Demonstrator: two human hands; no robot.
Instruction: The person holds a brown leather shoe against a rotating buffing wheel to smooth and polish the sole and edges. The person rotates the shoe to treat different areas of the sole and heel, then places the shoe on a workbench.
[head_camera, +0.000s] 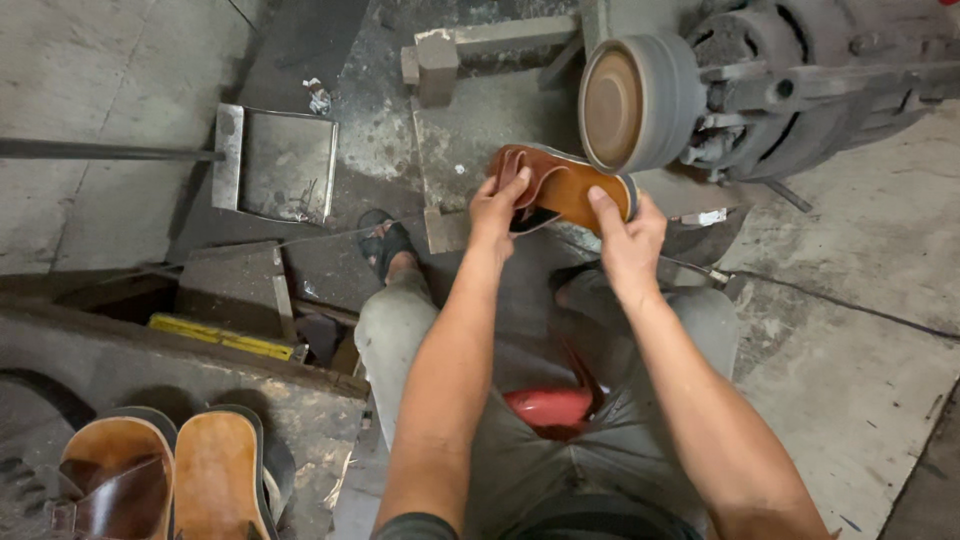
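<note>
Right beside the grinding wheel (628, 100), the brown leather sandal (562, 186) has its toe-end edge touching the wheel's rim, with open concrete floor (850, 330) below. Tan insole up, straps at its near end, long axis pointing toward the wheel. Left hand (497, 212) and right hand (630, 235) both grip it, fingers curled closed.

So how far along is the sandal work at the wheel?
In hand: the left hand and right hand hold a brown sandal with its sole edge at the grinding wheel. Two more sandals lie at lower left; whether those are finished or waiting cannot be told, so what is left is unclear.
</note>
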